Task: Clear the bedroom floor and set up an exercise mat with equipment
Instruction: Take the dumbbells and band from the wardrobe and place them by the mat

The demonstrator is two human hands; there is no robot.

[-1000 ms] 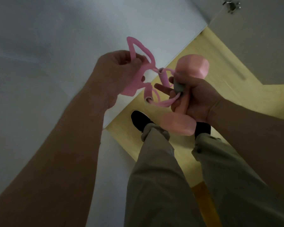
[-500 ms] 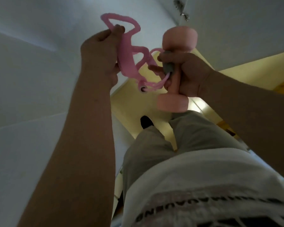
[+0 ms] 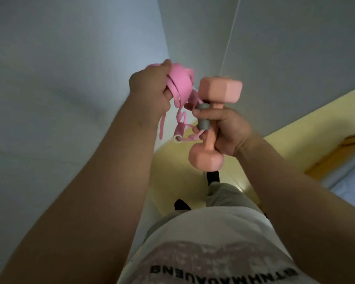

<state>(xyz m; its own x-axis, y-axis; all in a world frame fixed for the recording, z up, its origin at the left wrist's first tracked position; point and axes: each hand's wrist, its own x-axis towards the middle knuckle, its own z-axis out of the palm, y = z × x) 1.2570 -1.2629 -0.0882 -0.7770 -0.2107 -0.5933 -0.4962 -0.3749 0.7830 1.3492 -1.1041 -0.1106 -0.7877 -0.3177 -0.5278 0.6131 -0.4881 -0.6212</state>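
Left hand (image 3: 150, 89) with band (image 3: 180, 83), nearer dumbbell (image 3: 220, 89)

The salmon-pink dumbbell (image 3: 220, 90) has six-sided heads and stands nearly upright in the air, its bar gripped by the right hand (image 3: 230, 130). The pink stretch band (image 3: 181, 85) is bunched in the left hand (image 3: 150, 89), with loops dangling below. Its grey foam grip (image 3: 203, 119) is pinched against the dumbbell's bar, and a pink grip (image 3: 179, 132) hangs just beside.
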